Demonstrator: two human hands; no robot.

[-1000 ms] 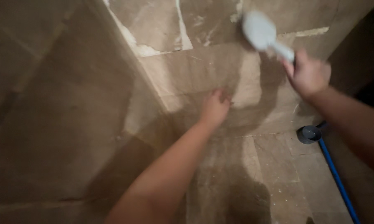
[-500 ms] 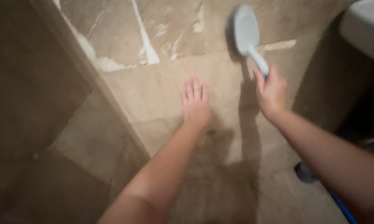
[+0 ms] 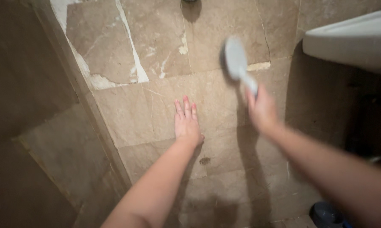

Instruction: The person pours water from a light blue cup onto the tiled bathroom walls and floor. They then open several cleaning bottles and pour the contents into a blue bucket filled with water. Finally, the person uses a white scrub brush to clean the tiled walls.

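Against the brown tiled wall (image 3: 224,109), which serves as the landmark throughout, two bare forearms rise from the lower edge of the head view. Nearest the camera, below the wall's lower courses, a dark round object (image 3: 325,214) sits at the bottom right; its kind cannot be told. One small dark spot (image 3: 204,161) marks a tile just below the left hand.

The left hand (image 3: 188,122) lies flat on the wall, palm to the tile, fingers extended and held close together, clasping nothing. To its right, the right hand (image 3: 262,110) is closed around the handle of one brush (image 3: 237,64); the hand is blurred, so the finger positions on the handle cannot be read. The two hands are apart, with bare tile between them.

The brush is pale grey-white, with an oval head and a short handle that narrows toward the grip. Its head is up and tilted left, over the wall above the right hand; whether it touches the tile cannot be told. A dark shadow of the head falls on the wall just beside it.

Higher on the wall, pale patches (image 3: 133,63) follow the joints where the surface has chipped. To the wall's left stands a darker panel (image 3: 25,63); to its right, one white basin (image 3: 351,40) projects at the upper edge.
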